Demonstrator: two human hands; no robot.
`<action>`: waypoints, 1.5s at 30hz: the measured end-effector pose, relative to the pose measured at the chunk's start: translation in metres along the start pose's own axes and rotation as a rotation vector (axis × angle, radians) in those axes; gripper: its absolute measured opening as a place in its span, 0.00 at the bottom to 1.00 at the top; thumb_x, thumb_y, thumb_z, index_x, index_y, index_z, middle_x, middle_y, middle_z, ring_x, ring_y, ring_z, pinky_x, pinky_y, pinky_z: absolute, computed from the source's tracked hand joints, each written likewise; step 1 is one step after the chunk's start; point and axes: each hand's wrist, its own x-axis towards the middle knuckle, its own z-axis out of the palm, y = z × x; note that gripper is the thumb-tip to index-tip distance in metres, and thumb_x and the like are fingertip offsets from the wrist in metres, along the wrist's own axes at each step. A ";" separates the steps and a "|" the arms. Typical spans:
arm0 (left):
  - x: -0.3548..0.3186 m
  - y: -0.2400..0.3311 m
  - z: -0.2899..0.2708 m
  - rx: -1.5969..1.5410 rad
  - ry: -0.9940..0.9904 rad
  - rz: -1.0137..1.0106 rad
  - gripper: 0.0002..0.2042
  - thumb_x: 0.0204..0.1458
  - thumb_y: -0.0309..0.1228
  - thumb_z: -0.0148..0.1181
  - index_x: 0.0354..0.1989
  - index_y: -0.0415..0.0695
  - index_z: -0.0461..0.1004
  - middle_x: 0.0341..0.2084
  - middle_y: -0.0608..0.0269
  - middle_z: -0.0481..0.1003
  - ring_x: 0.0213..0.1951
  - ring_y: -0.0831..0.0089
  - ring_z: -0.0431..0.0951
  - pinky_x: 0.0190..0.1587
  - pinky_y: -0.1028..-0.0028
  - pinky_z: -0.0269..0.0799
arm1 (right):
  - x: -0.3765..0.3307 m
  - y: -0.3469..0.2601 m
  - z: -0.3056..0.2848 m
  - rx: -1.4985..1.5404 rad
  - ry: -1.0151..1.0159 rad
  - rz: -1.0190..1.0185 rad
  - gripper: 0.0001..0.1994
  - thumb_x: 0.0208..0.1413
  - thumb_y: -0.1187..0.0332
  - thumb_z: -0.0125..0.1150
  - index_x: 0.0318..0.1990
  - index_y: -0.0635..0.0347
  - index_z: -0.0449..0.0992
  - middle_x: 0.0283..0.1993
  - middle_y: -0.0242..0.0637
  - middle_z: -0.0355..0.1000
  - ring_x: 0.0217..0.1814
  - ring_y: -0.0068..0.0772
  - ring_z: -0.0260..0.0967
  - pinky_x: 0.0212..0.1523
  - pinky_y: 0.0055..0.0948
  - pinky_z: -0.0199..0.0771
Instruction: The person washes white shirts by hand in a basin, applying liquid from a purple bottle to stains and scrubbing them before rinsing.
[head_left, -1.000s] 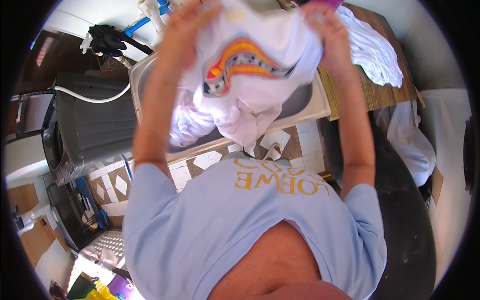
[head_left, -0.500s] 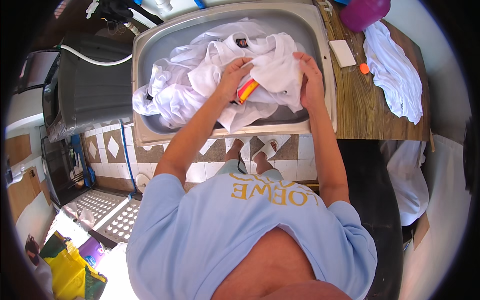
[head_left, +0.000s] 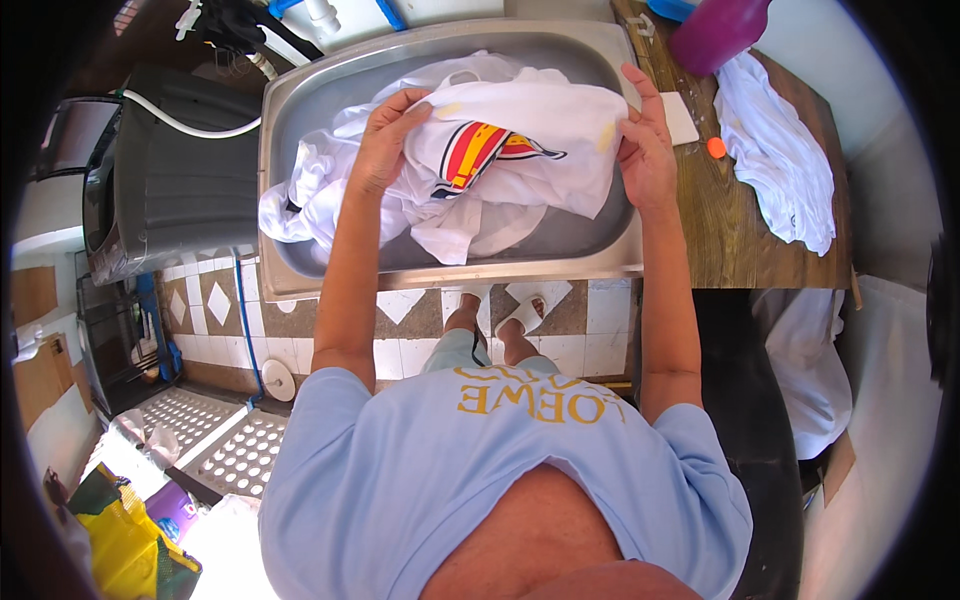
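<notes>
**White printed garment [head_left: 565, 110] spread between both hands, over the sink [head_left: 460, 284]**

Left hand [head_left: 385, 142] pinches its upper left edge. Right hand [head_left: 648, 150] has the right edge between thumb and fingers, index pointing up. Yellowish patches near both grips. More white clothes [head_left: 325, 205] piled beneath, in the sink. Wooden counter [head_left: 715, 235] at right: white block [head_left: 684, 118], orange disc [head_left: 716, 148], purple container [head_left: 715, 35].

perhaps home laundry: clothes [head_left: 490, 220], sink [head_left: 540, 272]

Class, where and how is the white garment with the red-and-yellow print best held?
Probably grip the garment near both ends of its far edge, coming from left and right: being limp, it spreads between the left hand and right hand.
</notes>
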 end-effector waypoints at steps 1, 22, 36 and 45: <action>0.001 0.008 -0.005 0.078 -0.004 0.014 0.10 0.53 0.26 0.57 0.43 0.38 0.74 0.35 0.63 0.77 0.35 0.79 0.76 0.40 0.79 0.73 | 0.001 -0.005 0.006 -0.016 0.011 0.016 0.33 0.49 0.75 0.44 0.67 0.56 0.50 0.44 0.35 0.73 0.38 0.17 0.65 0.38 0.16 0.62; 0.129 0.041 0.076 0.426 -0.850 -0.147 0.13 0.53 0.44 0.55 0.31 0.47 0.72 0.23 0.77 0.67 0.29 0.87 0.66 0.34 0.82 0.62 | 0.057 -0.036 0.019 -0.489 -0.117 0.324 0.30 0.52 0.74 0.52 0.65 0.61 0.53 0.38 0.35 0.74 0.37 0.19 0.70 0.38 0.17 0.68; 0.122 0.035 0.099 0.688 -0.197 0.366 0.12 0.56 0.38 0.56 0.41 0.43 0.74 0.35 0.69 0.73 0.37 0.81 0.71 0.42 0.77 0.67 | 0.062 0.000 -0.014 0.347 -0.106 0.410 0.24 0.56 0.64 0.50 0.58 0.65 0.61 0.52 0.38 0.70 0.51 0.27 0.71 0.51 0.26 0.71; 0.039 -0.005 0.061 0.572 0.464 0.080 0.16 0.51 0.40 0.62 0.35 0.37 0.75 0.28 0.62 0.75 0.30 0.77 0.72 0.34 0.76 0.67 | 0.067 0.001 -0.022 0.448 -0.190 0.378 0.27 0.55 0.66 0.50 0.62 0.63 0.57 0.59 0.38 0.65 0.59 0.30 0.65 0.59 0.28 0.64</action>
